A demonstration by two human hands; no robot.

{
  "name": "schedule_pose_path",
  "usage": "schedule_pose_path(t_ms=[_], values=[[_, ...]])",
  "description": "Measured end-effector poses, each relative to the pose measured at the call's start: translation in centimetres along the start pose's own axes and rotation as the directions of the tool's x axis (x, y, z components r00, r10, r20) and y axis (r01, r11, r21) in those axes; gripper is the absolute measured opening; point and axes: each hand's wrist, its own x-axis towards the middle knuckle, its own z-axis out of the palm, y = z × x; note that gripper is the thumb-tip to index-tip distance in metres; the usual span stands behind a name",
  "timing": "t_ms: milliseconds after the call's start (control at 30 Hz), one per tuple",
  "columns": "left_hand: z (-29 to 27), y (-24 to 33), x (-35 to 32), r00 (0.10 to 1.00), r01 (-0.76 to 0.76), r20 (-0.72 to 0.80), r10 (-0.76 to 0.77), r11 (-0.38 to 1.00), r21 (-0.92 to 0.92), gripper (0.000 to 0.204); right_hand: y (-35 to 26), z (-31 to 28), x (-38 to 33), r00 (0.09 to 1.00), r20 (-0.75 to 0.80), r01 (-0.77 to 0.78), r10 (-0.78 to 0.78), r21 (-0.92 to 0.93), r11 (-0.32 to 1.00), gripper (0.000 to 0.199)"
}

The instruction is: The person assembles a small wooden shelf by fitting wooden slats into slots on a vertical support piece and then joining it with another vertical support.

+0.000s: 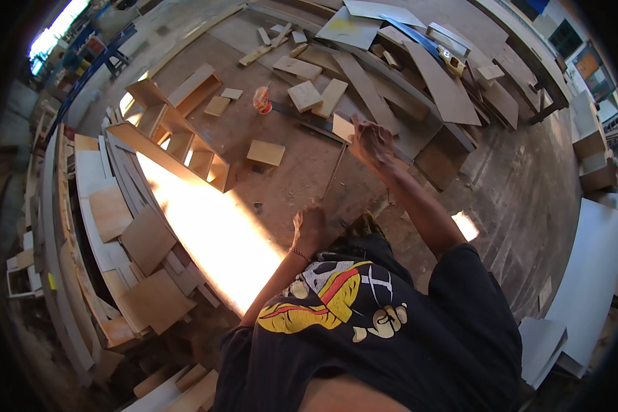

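My right hand (372, 143) is closed at the edge of a small pale wooden piece (343, 126), which lies over a long dark strip (302, 118) on the worktop. Nearer to me, my left hand (310, 225) is curled closed by the front of the worktop. Whatever it holds, if anything, is hidden. A thin line (334, 172) runs between the two hands; whether it is a rod or a board's edge I cannot tell. At the far end of the dark strip is an orange-and-white object (261, 101). A loose rectangular wood block (266, 153) lies to the left.
An open wooden frame with compartments (178, 145) stands at the left, beside a bright sunlit patch (206, 220). Offcuts and long boards (364, 89) pile up at the far right. Stacked panels (147, 240) line the left side. A large white panel (584, 275) leans at right.
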Motion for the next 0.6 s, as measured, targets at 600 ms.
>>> schedule_pose_path(t_ms=[600], values=[[0.9, -0.8, 0.5, 0.998, 0.066, 0.003, -0.066, 0.998, -0.010, 0.015, -0.2, 1.5, -0.6, 0.981, 0.182, -0.066, 0.074, -0.045, 0.997, 0.040]])
